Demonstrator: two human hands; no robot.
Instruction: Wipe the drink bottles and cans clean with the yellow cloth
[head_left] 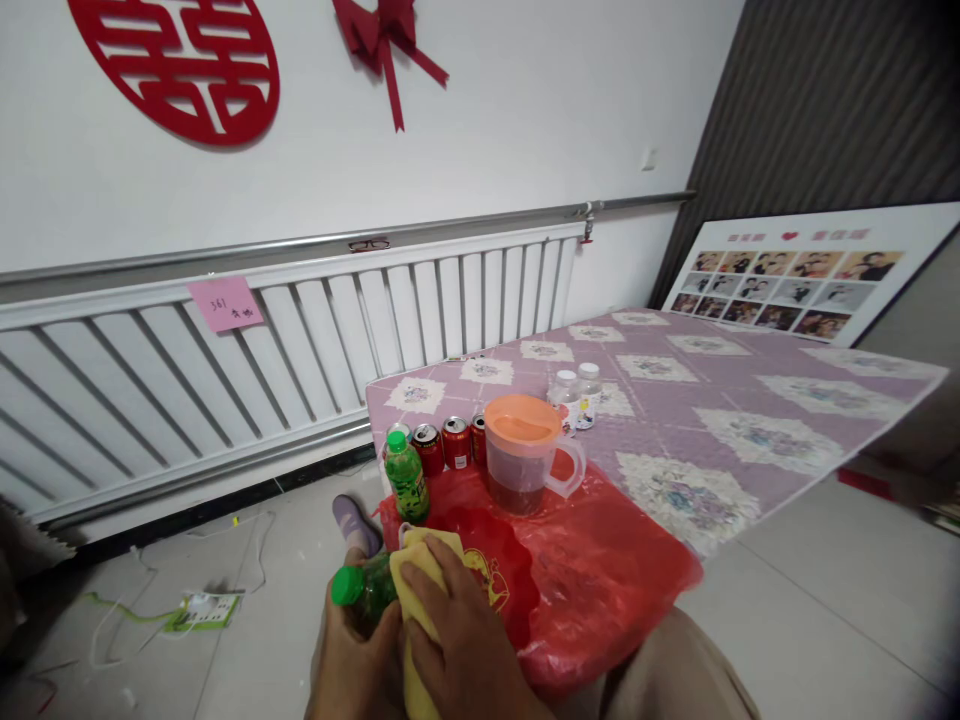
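Observation:
My left hand (pixel 352 655) is wrapped round a green bottle with a green cap (pixel 358 590), held low at the frame's bottom. My right hand (pixel 457 640) presses a yellow cloth (pixel 420 570) against that bottle, fingers closed over the cloth. Just beyond stands a second green bottle (pixel 406 478) upright on a red plastic sheet (pixel 600 570). Behind it are three red cans (pixel 454 442) in a row and a clear pitcher with an orange lid (pixel 525 455) holding dark liquid.
Two small clear bottles (pixel 577 397) stand on the purple patterned table (pixel 750 400). A white radiator (pixel 300 340) with a pink note (pixel 225 303) lines the wall. A photo board (pixel 787 275) leans at right. Cables and a green paper (pixel 202 610) lie on the floor.

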